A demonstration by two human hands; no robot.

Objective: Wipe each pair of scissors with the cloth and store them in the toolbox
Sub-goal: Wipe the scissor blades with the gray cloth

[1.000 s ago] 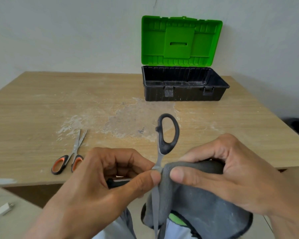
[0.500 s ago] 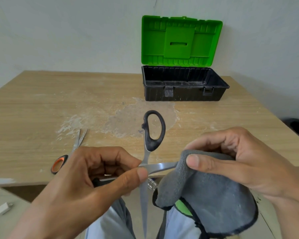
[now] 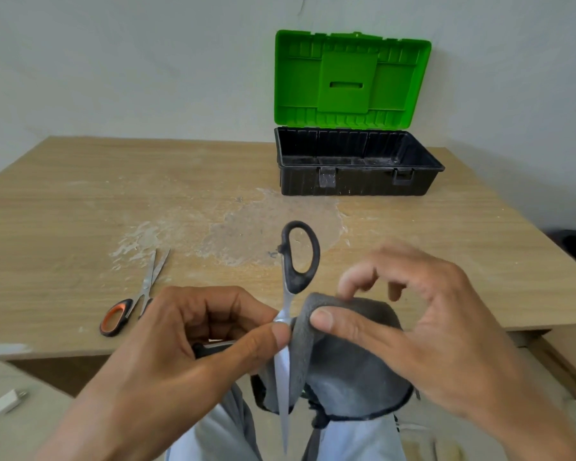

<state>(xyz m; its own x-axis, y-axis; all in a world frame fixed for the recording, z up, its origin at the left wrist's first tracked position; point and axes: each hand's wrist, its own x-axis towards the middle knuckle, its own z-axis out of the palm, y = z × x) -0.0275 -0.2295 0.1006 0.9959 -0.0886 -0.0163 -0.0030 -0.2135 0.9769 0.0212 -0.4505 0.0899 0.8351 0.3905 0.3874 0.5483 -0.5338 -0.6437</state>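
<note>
Left hand (image 3: 180,354) pinches the black scissors (image 3: 300,257) at the pivot, blade pointing down; my right hand (image 3: 429,327) grips the grey cloth (image 3: 346,367) against that blade. Orange scissors (image 3: 123,314) lie on the table (image 3: 80,211), toolbox (image 3: 356,178) open at its far side.

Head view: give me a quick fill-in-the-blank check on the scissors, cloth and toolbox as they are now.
The toolbox lid stands ____.
The left hand pinches the held scissors, whose handles are ____.
The right hand holds a cloth coloured ____.
The orange-handled scissors lie on the ____.
Missing words: open; black; grey; table.
</note>
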